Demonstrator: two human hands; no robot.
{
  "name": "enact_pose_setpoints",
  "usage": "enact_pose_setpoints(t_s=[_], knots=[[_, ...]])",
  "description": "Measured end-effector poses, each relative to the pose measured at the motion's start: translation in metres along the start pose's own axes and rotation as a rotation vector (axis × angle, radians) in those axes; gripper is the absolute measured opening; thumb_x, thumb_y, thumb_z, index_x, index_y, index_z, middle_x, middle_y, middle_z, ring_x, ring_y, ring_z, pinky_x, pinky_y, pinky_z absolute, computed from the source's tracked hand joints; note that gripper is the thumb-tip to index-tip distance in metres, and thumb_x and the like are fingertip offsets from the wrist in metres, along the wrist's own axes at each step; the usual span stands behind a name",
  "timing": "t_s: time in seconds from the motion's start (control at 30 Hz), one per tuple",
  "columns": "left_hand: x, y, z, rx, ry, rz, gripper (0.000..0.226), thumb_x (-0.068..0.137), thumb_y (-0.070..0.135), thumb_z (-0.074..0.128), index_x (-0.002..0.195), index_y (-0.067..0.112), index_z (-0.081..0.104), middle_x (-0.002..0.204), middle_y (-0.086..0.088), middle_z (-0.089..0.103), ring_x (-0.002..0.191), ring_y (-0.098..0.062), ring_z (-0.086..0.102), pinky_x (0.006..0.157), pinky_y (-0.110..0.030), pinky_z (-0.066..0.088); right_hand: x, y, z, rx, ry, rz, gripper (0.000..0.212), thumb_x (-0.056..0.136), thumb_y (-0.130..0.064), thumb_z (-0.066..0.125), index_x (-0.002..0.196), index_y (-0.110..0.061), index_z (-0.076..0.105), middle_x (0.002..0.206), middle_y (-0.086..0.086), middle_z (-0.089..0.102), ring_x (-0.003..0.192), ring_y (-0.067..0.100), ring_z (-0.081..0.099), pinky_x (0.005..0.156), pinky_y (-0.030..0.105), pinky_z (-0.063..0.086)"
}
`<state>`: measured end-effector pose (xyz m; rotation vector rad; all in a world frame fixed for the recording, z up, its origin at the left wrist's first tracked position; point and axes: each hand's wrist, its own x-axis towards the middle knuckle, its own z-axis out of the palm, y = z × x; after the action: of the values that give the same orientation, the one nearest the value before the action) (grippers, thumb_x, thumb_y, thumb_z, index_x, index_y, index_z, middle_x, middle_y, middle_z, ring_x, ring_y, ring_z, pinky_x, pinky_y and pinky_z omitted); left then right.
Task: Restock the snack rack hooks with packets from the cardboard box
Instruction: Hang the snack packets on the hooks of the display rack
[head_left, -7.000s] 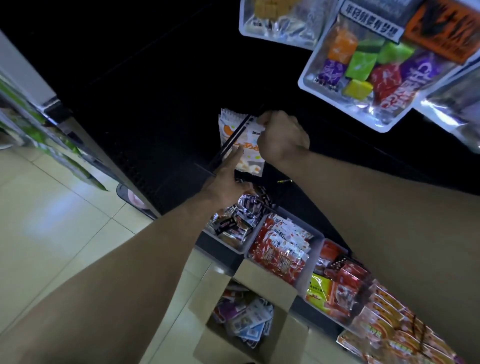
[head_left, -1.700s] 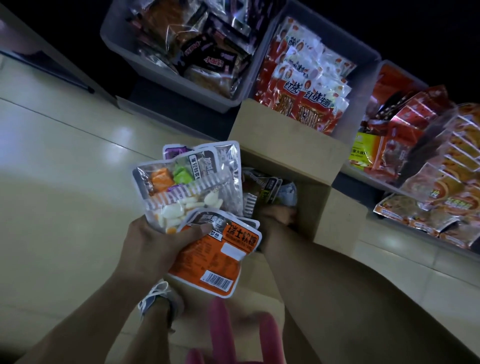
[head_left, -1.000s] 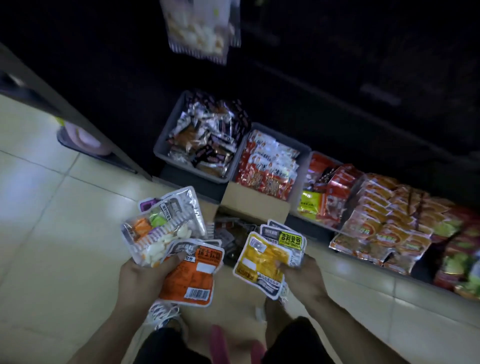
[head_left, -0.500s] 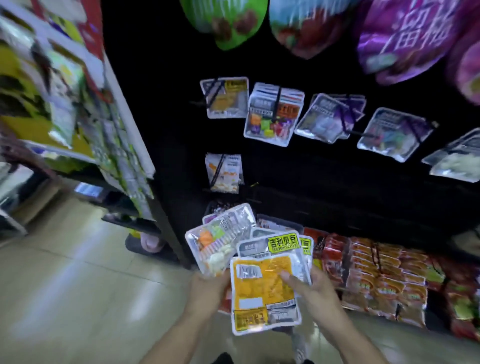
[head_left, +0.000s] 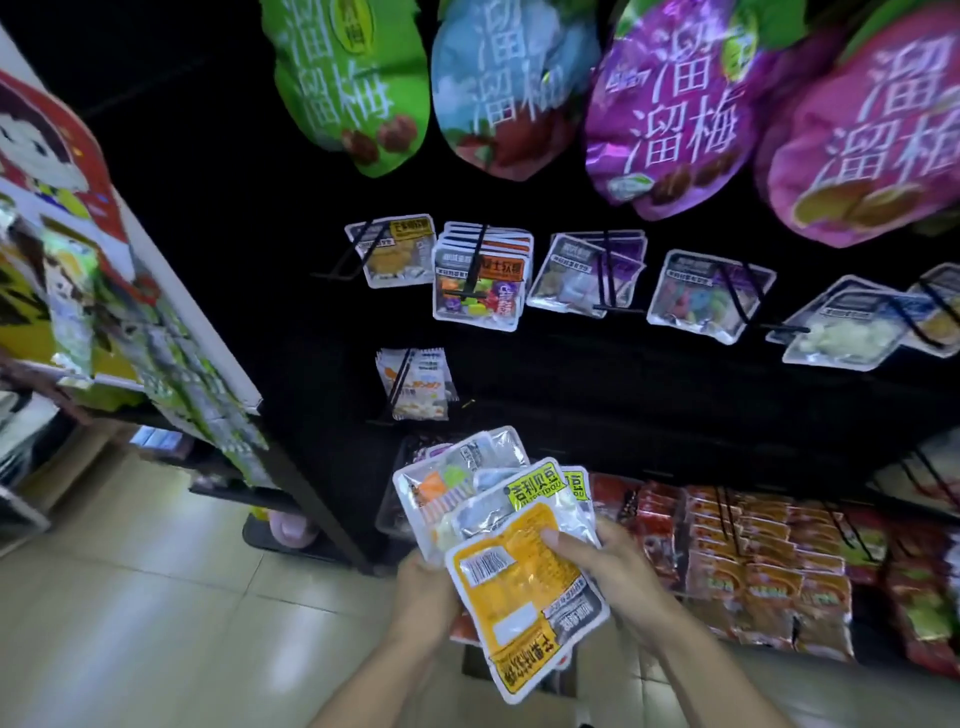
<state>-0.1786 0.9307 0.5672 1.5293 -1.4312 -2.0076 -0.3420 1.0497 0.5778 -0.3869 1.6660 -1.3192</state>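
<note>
**Mei:** Since half a second ago the yellow packet (head_left: 524, 597) has come closer and lower in the view, and the view has risen a little toward the hooks. Both hands were already at the bundle then.

**Tao:** Where are the packets at this moment?

**Mei:** They are in front of the snack rack (head_left: 623, 374), below the row of hooks. The left hand (head_left: 428, 592) grips the fan of packets (head_left: 457, 483) from underneath, fingers curled around the lower edges. The right hand (head_left: 610, 571) pinches the yellow packet, with the thumb on its face and the other fingers behind it. The cardboard box I cannot see clearly; it is mostly hidden under the packets.

**Tao:** How will they handle, do you think?

**Mei:** I judge them light and thin. The film looks glossy, so probably slippery, and a fan held in one hand can slide apart. The sealed borders seem stiffer than the middle, where the soft content moves.

**Tao:** So where to take hold?

**Mei:** At the top border near the hang hole, I think, one packet at a time, so the hole can meet the prong. The hanging yellow packets (head_left: 397, 252) at the upper left look like the same kind, though I am not sure.
</note>
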Motion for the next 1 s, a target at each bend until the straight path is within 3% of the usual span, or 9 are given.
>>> enact_pose_setpoints(t_s=[0.13,0.27,0.37,0.43,0.5,0.6,0.73,0.83,1.0], knots=[[0.002,0.007,0.023,0.102,-0.001,0.001,0.02,0.094,0.019,0.068,0.084,0.005,0.077,0.071,-0.009,0.079,0.056,-0.019,0.072,0.053,-0.027,0.055,0.006,-0.005,-0.023,0.029,-0.034,-0.008,0.053,0.068,-0.052,0.087,0.11,-0.023,0.077,0.112,0.009,0.078,0.102,0.034,0.075,0.1,0.057,0.054],[-0.001,0.023,0.051,0.086,-0.033,0.019,0.026,0.104,0.025,0.058,0.09,0.014,0.077,0.079,-0.008,0.081,0.06,-0.018,0.077,0.048,-0.027,0.056,0.014,-0.008,-0.044,0.005,-0.002,-0.039,0.058,0.067,-0.064,0.086,0.111,-0.029,0.075,0.112,0.004,0.078,0.102,0.029,0.075,0.1,0.056,0.053],[0.002,0.031,0.065,-0.025,-0.056,0.058,0.054,0.104,0.063,0.04,0.106,0.026,0.079,0.101,-0.005,0.083,0.086,-0.017,0.081,0.081,-0.04,0.061,0.02,-0.011,-0.059,-0.003,0.022,-0.073,0.058,0.067,-0.067,0.084,0.112,-0.031,0.073,0.111,0.001,0.078,0.102,0.027,0.075,0.099,0.054,0.053],[0.007,0.031,0.069,-0.089,-0.123,0.076,0.074,0.093,0.086,0.027,0.124,0.038,0.074,0.121,-0.002,0.078,0.113,-0.022,0.075,0.105,-0.052,0.052,0.022,-0.015,-0.068,-0.024,0.044,-0.084,0.058,0.07,-0.065,0.084,0.114,-0.03,0.073,0.115,0.001,0.077,0.106,0.029,0.074,0.1,0.054,0.053],[0.006,0.032,0.073,-0.063,-0.197,0.083,0.084,0.076,0.096,0.043,0.137,0.043,0.063,0.133,0.0,0.073,0.124,-0.026,0.069,0.112,-0.058,0.046,0.024,-0.022,-0.076,-0.032,0.047,-0.099,0.049,0.076,-0.053,0.082,0.114,-0.023,0.072,0.11,0.003,0.078,0.101,0.028,0.075,0.097,0.052,0.055],[0.013,0.035,0.075,-0.056,-0.294,0.091,0.095,0.061,0.073,0.085,0.142,0.041,0.047,0.132,0.0,0.074,0.118,-0.028,0.072,0.101,-0.057,0.055,0.025,-0.031,-0.08,-0.052,0.053,-0.119,0.043,0.078,-0.046,0.075,0.112,-0.021,0.072,0.099,-0.003,0.08,0.09,0.019,0.078,0.092,0.046,0.058],[0.026,0.045,0.077,0.018,-0.36,0.082,0.073,0.074,0.042,0.083,0.14,0.036,0.05,0.123,-0.001,0.077,0.109,-0.027,0.076,0.078,-0.043,0.059,0.027,-0.037,-0.077,-0.116,0.101,-0.122,0.044,0.077,-0.053,0.073,0.113,-0.028,0.069,0.1,-0.009,0.08,0.092,0.015,0.077,0.093,0.047,0.059],[0.034,0.05,0.075,0.014,-0.365,0.072,0.078,0.071,0.047,0.091,0.139,0.037,0.053,0.124,0.001,0.077,0.111,-0.027,0.076,0.094,-0.055,0.059,0.029,-0.042,-0.07,-0.181,0.085,-0.145,0.041,0.084,-0.055,0.067,0.12,-0.035,0.065,0.108,-0.016,0.077,0.098,0.008,0.075,0.097,0.045,0.057],[0.048,0.059,0.065,-0.047,-0.352,0.108,0.074,0.07,0.033,0.095,0.133,0.031,0.057,0.117,0.002,0.079,0.105,-0.023,0.078,0.098,-0.054,0.058,0.033,-0.058,-0.05,-0.084,0.097,-0.182,0.041,0.091,-0.055,0.059,0.125,-0.034,0.051,0.105,-0.013,0.076,0.094,0.009,0.076,0.084,0.034,0.059]])
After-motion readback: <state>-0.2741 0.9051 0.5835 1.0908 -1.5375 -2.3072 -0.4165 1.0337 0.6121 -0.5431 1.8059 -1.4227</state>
